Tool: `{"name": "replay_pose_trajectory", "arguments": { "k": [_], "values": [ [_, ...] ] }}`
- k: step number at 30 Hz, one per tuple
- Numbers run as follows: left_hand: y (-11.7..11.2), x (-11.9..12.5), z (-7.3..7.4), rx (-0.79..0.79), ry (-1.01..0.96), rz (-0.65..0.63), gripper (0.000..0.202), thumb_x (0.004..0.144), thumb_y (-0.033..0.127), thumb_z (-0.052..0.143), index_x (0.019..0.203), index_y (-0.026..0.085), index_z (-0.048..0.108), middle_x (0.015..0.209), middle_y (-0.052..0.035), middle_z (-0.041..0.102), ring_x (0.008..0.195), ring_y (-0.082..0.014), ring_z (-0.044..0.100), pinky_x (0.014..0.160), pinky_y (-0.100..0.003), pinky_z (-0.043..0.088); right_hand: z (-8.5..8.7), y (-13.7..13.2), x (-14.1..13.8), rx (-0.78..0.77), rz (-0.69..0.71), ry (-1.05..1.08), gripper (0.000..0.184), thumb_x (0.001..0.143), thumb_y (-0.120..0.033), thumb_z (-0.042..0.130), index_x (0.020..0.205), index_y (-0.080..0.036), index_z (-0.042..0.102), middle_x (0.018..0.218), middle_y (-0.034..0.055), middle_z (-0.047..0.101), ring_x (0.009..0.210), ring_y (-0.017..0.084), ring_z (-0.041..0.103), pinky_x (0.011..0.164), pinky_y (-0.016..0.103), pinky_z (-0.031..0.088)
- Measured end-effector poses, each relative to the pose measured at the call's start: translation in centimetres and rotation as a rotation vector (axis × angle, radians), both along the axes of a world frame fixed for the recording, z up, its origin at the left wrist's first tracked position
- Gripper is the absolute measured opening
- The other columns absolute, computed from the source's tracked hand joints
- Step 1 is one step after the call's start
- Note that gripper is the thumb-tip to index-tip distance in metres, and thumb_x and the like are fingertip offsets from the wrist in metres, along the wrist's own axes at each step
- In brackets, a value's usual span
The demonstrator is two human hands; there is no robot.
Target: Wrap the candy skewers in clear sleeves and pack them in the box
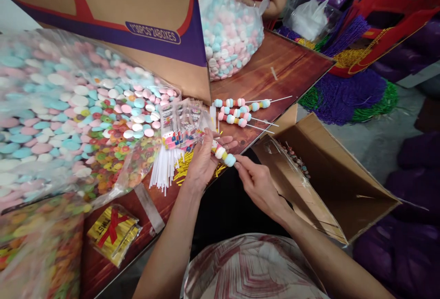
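One candy skewer, grasped in both hands, long axis slanting down rightward, blue end lowest

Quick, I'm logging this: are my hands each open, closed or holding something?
Left hand: partly open, loosely holding the candy stick.
Right hand: closed, fingertips pinching the candy stick's end.

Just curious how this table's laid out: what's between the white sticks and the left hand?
In the head view, a pile of gold strips lies between the white sticks and the left hand.
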State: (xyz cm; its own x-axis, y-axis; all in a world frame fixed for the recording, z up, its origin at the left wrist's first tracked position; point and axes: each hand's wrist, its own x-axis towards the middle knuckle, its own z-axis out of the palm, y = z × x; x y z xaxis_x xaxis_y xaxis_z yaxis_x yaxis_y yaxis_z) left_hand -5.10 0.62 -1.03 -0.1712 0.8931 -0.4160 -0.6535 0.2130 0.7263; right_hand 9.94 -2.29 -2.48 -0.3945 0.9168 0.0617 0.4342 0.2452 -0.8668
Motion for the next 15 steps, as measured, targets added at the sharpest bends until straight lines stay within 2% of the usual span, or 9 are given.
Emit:
{"name": "replay_pose_trajectory", "arguments": {
  "k": [2,5,8,10,15],
  "values": [
    [-0.2,-0.1,0.2,0.036,0.004,-0.003,0.042,0.081,0.056,0.068,0.089,0.016,0.06,0.086,-0.0096,0.073,0.083,-0.0217,0.074,0.076,-0.032,0.057,0.1,0.4,0.4,-0.059,-0.078,0.072,0.031,0.1,-0.035,0.044,0.11,-0.017,0.067,0.067,-0.0019,0.052,0.057,0.012,0.042,0.057,0.023,0.036],
    [-0.8,0.0,0.4,0.035,0.135,0.062,0.04,0.081,0.055,0.069,0.092,0.018,0.058,0.09,-0.0073,0.072,0.079,-0.0179,0.072,0.071,-0.028,0.056,0.3,0.9,0.8,-0.041,-0.139,0.088,0.03,0.099,-0.037,0.046,0.105,-0.017,0.068,0.065,-0.0031,0.047,0.056,0.011,0.039,0.055,0.023,0.033],
    [-1.6,0.7,0.3,0.033,0.343,0.19,0.035,0.079,0.049,0.073,0.092,0.02,0.058,0.091,-0.0033,0.07,0.076,-0.0147,0.07,0.064,-0.023,0.053,0.5,1.0,0.8,0.056,-0.156,0.037,0.026,0.099,-0.033,0.047,0.099,-0.017,0.067,0.066,-0.0025,0.05,0.056,0.01,0.041,0.057,0.023,0.034],
    [-1.9,1.1,0.2,0.049,0.449,0.232,0.029,0.08,0.045,0.073,0.087,0.02,0.061,0.088,-0.0021,0.069,0.075,-0.0134,0.068,0.061,-0.021,0.051,0.4,0.8,0.7,0.124,-0.163,-0.006,0.024,0.099,-0.031,0.046,0.094,-0.017,0.065,0.066,-0.0022,0.052,0.055,0.01,0.042,0.058,0.023,0.034],
    [-2.0,1.7,-0.3,0.042,0.448,0.215,0.019,0.079,0.036,0.075,0.082,0.017,0.07,0.076,-0.0016,0.069,0.069,-0.0131,0.064,0.059,-0.021,0.049,0.1,0.5,0.5,0.281,-0.165,-0.101,0.022,0.099,-0.026,0.045,0.087,-0.019,0.062,0.065,-0.0013,0.055,0.054,0.01,0.046,0.059,0.023,0.036]
  ]
}}
